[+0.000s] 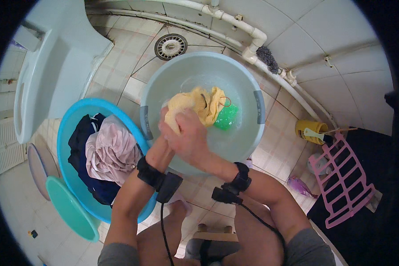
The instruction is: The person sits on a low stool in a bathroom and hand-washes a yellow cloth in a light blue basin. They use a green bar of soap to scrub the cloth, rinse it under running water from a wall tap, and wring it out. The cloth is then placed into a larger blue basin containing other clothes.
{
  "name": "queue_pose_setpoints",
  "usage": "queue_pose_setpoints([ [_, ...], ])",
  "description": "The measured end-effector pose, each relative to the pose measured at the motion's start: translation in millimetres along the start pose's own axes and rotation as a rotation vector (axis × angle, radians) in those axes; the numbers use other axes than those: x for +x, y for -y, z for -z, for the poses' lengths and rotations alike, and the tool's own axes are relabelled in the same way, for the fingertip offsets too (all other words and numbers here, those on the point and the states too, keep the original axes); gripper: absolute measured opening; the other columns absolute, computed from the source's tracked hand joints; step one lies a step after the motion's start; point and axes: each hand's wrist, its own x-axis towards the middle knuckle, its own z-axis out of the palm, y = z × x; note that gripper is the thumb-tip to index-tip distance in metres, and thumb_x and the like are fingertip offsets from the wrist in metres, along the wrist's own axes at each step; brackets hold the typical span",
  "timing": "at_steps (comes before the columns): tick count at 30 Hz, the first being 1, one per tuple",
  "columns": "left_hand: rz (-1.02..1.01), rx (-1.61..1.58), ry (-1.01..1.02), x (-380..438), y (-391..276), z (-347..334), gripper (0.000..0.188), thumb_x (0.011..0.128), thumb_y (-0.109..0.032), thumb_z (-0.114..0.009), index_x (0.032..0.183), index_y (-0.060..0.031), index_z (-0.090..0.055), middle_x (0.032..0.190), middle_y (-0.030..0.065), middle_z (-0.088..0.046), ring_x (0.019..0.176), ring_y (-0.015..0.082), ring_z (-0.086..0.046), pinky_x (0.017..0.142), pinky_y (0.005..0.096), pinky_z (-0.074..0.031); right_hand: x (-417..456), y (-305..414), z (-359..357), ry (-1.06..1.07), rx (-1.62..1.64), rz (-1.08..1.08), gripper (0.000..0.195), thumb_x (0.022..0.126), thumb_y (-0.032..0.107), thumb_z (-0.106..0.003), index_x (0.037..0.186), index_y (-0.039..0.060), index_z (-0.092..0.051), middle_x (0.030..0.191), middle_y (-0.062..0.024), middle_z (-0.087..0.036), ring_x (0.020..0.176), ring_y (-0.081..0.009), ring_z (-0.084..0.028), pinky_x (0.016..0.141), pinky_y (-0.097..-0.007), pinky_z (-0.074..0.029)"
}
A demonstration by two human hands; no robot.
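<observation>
Both my hands are together over a large pale blue-grey plastic basin (254, 73) that holds cloudy water. My left hand (164, 123) grips a bunched yellow cloth (204, 99) from the left side. Pressed close against it, my right hand (190, 131) is closed on the same cloth, its fingers folded over a fold of it. The rest of the cloth trails to the right towards the water, with a dark strip on it. Beside its right end is a bright green glossy item (226, 118), of a kind I cannot tell. A thin red loop (225, 101) shows there too.
A blue tub (61, 143) of dark and pale pink garments (111, 146) stands at left, near a turquoise basin (69, 209). White pipes (276, 76) follow the wall. A floor drain (171, 47), yellow container (302, 129) and pink plastic rack (344, 176) are around.
</observation>
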Motion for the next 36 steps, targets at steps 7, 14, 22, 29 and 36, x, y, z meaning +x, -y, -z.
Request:
queue_pose_setpoints([
  [7, -0.070, 0.186, -0.119, -2.3, 4.8, -11.1, 0.037, 0.085, -0.011, -0.045, 0.121, -0.0043, -0.049, 0.114, 0.0071, -0.055, 0.108, 0.0204, -0.053, 0.091, 0.0341, -0.045, 29.7, -64.7, 16.2, -0.204, 0.139, -0.245, 0.032, 0.078, 0.016, -0.055, 0.107, 0.0008, -0.056, 0.100, -0.0182, -0.055, 0.095, -0.0335, -0.054, 0.084, -0.0404, -0.043],
  [14, -0.127, 0.087, -0.171, -8.5, -2.4, -20.7, 0.046, 0.092, -0.041, -0.044, 0.125, -0.0081, -0.045, 0.119, 0.0073, -0.053, 0.117, 0.0215, -0.047, 0.102, 0.0403, -0.035, 28.8, -52.1, 32.0, 0.002, 0.425, -0.280, 0.044, 0.075, 0.017, -0.053, 0.116, -0.0007, -0.053, 0.112, -0.0189, -0.055, 0.100, -0.0361, -0.052, 0.092, -0.0451, -0.036],
  [22, 0.007, 0.063, 0.100, 1.6, 6.8, 0.8, 0.048, 0.093, -0.045, -0.043, 0.123, -0.0071, -0.045, 0.113, 0.0083, -0.054, 0.104, 0.0217, -0.053, 0.092, 0.0371, -0.044, -6.1, -19.7, 15.1, 0.043, -0.013, 0.045, 0.022, 0.076, 0.013, -0.053, 0.095, 0.0017, -0.057, 0.100, -0.0184, -0.056, 0.093, -0.0338, -0.055, 0.081, -0.0412, -0.044],
  [29, 0.216, -0.271, 0.526, 23.6, -7.1, 12.6, 0.040, 0.093, -0.041, -0.044, 0.117, -0.0106, -0.051, 0.105, 0.0059, -0.060, 0.097, 0.0197, -0.058, 0.083, 0.0348, -0.049, 20.0, -59.8, -45.3, -0.384, -0.009, -0.277, 0.015, 0.082, 0.018, -0.056, 0.082, 0.0033, -0.057, 0.084, -0.0168, -0.059, 0.079, -0.0332, -0.057, 0.070, -0.0428, -0.044],
  [36, 0.052, -0.004, -0.263, 0.3, 23.0, -44.7, 0.051, 0.090, -0.052, -0.042, 0.117, -0.0098, -0.053, 0.109, 0.0084, -0.060, 0.099, 0.0224, -0.059, 0.085, 0.0355, -0.049, 21.7, -65.5, 27.1, -0.005, 0.289, -0.546, 0.023, 0.086, 0.022, -0.051, 0.076, 0.0021, -0.059, 0.076, -0.0170, -0.059, 0.068, -0.0319, -0.058, 0.063, -0.0416, -0.045],
])
